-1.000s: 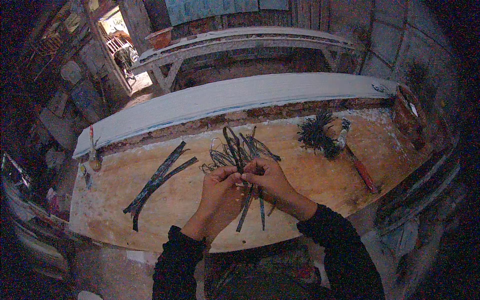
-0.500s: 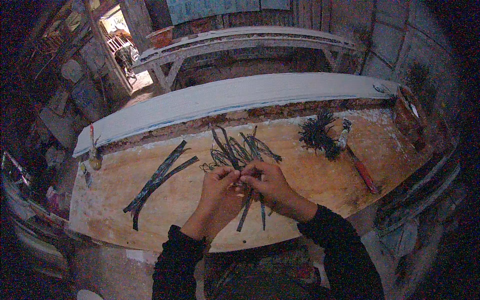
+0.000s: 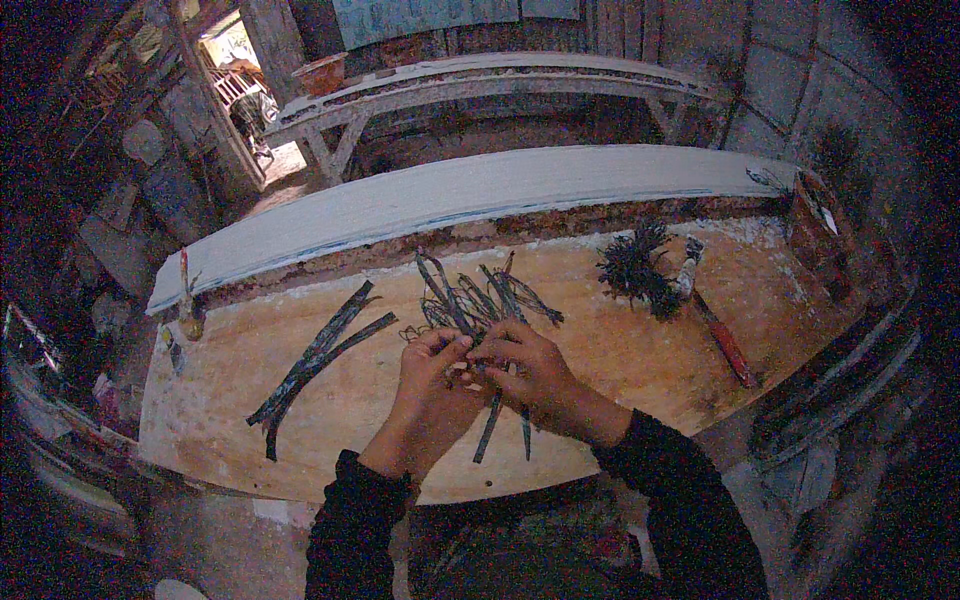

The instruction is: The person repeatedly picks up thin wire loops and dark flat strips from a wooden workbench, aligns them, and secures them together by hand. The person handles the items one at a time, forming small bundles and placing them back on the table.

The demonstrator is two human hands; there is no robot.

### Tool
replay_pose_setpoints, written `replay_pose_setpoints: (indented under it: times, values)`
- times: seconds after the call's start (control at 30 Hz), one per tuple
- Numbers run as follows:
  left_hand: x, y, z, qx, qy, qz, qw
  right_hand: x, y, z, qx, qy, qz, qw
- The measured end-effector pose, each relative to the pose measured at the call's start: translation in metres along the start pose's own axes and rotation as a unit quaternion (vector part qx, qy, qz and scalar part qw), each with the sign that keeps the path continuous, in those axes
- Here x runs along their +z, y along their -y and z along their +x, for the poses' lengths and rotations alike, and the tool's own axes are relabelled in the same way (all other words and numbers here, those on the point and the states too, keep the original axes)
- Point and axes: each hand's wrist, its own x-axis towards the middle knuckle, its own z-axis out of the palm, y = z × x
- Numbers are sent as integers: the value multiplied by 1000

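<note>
My left hand (image 3: 432, 380) and my right hand (image 3: 538, 378) meet over the middle of the wooden board (image 3: 600, 400), fingertips pinched together. Between them is a bundle of thin dark strips (image 3: 450, 300), its looped ends fanning out beyond my fingers. Other dark strips (image 3: 488, 430) stick out toward me from below my hands. The exact spot they grip is partly hidden by my fingers. Left of my hands, a few flat dark strips (image 3: 320, 360) lie crossed on the board. To the right sits a bushy black tuft of short strips (image 3: 635, 268).
A red-handled tool (image 3: 722, 340) with a pale wrapped neck lies beside the tuft. A long white-topped ledge (image 3: 480, 188) runs along the board's far edge. A brown container (image 3: 822, 230) stands at the right end; a small rounded object (image 3: 190, 325) with a red-tipped stick stands at the left.
My right fingers have shifted slightly left and spread a little over the bundle. The bundle's far looped end has tilted slightly left. Everything else on the board stays put.
</note>
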Motion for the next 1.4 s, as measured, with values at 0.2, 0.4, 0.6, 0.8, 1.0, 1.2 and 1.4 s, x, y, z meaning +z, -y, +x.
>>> replay_pose_setpoints:
  times: [0.2, 0.4, 0.6, 0.8, 1.0, 1.2, 1.4]
  values:
    - [-17, 18, 12, 34, 20, 47, 998, 4, -4, 1, 51, -47, 52, 996]
    - [19, -9, -15, -21, 25, -97, 995, 16, -28, -1, 232, -105, 238, 937]
    - [15, -7, -11, 0, -2, -42, 999, 10, -23, 2, 244, -60, 267, 930]
    - [-7, 12, -1, 59, 44, 12, 997, 16, -27, -1, 267, -30, 332, 904]
    - [10, 10, -11, 119, 42, -15, 992, 10, -21, -1, 311, 23, 330, 891]
    - [-12, 24, 3, 71, 74, -23, 994, -2, -4, 2, 370, 82, 399, 835]
    - [-13, 33, 15, 96, 78, -18, 992, 10, -21, 2, 359, 14, 423, 832]
